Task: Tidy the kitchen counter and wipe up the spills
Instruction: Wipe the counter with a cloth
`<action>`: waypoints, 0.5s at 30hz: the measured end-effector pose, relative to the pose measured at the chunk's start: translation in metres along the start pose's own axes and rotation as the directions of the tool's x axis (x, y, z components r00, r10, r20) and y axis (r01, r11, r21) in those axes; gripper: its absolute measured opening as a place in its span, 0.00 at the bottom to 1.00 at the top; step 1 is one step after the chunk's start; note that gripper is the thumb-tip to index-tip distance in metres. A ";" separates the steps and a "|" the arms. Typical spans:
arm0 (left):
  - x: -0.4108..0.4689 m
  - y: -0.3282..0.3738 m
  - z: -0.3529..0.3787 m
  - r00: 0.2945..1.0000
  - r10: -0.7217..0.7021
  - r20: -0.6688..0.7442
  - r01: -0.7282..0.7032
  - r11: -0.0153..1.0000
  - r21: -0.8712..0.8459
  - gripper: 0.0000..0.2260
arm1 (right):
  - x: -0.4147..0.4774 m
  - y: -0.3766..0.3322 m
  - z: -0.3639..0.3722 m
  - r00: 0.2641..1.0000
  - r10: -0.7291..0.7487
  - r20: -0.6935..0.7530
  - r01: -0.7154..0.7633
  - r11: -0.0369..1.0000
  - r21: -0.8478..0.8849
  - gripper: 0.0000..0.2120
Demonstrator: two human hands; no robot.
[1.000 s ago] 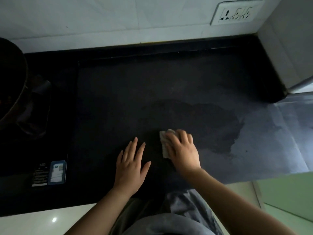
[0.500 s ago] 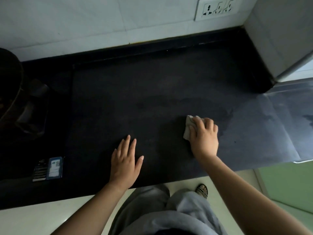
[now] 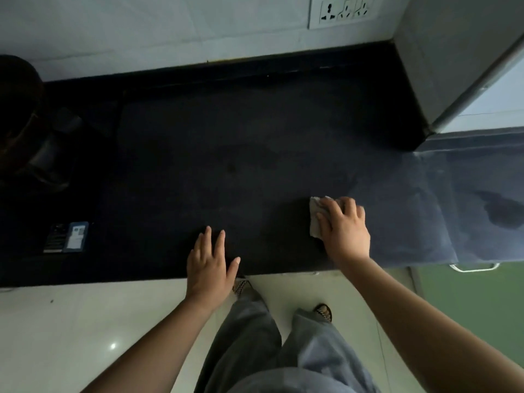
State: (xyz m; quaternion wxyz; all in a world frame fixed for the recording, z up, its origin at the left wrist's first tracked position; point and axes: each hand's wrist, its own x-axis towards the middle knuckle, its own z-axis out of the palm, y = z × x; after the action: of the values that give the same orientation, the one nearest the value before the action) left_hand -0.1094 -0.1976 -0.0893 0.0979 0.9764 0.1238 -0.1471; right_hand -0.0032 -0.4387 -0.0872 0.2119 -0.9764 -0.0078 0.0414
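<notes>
My right hand [image 3: 344, 229] presses a small pale grey cloth [image 3: 314, 219] flat on the black counter [image 3: 226, 143], near its front edge and right of centre. Only the cloth's left part shows beyond my fingers. My left hand [image 3: 211, 263] lies flat on the counter's front edge with fingers spread and nothing in it. A faint damp patch [image 3: 255, 154] spreads over the middle of the counter. A darker wet spot [image 3: 499, 208] sits on the lighter stretch at the far right.
A dark round pot [image 3: 17, 114] stands at the far left, with a small blue-labelled packet [image 3: 69, 236] in front of it. A grey pillar corner [image 3: 442, 66] juts in at the back right. A white socket plate [image 3: 343, 9] is on the tiled wall. A metal handle [image 3: 473, 268] sits below the counter's right end.
My right hand has slid the cloth rightward along the counter, away from my left hand. The left hand has stayed flat near the front edge. The view has shifted toward the right.
</notes>
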 end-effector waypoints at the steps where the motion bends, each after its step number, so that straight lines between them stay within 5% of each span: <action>1: 0.001 0.001 0.001 1.000 -0.006 0.002 0.006 1.000 -0.002 0.28 | 0.004 -0.005 0.002 1.000 0.015 -0.002 -0.015 1.000 0.011 0.17; 4: 0.001 -0.001 0.001 1.000 -0.001 0.023 0.001 1.000 -0.002 0.29 | 0.003 -0.030 0.012 1.000 -0.001 0.016 0.001 1.000 0.022 0.18; 9: 0.000 -0.009 0.005 1.000 0.026 0.008 -0.025 0.999 -0.034 0.29 | -0.038 -0.058 0.029 0.967 -0.225 0.120 0.226 0.974 0.005 0.18; 15: 0.000 -0.024 0.006 0.993 0.114 0.025 -0.113 0.992 -0.049 0.32 | -0.066 -0.034 0.022 0.986 -0.134 0.098 0.137 0.990 -0.023 0.18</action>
State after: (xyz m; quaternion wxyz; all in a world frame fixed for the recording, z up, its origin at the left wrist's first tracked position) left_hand -0.1170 -0.1759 -0.0987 0.1308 0.9772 0.0702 -0.1516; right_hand -0.0704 -0.4008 -0.0876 0.1990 -0.9735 -0.0850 0.0739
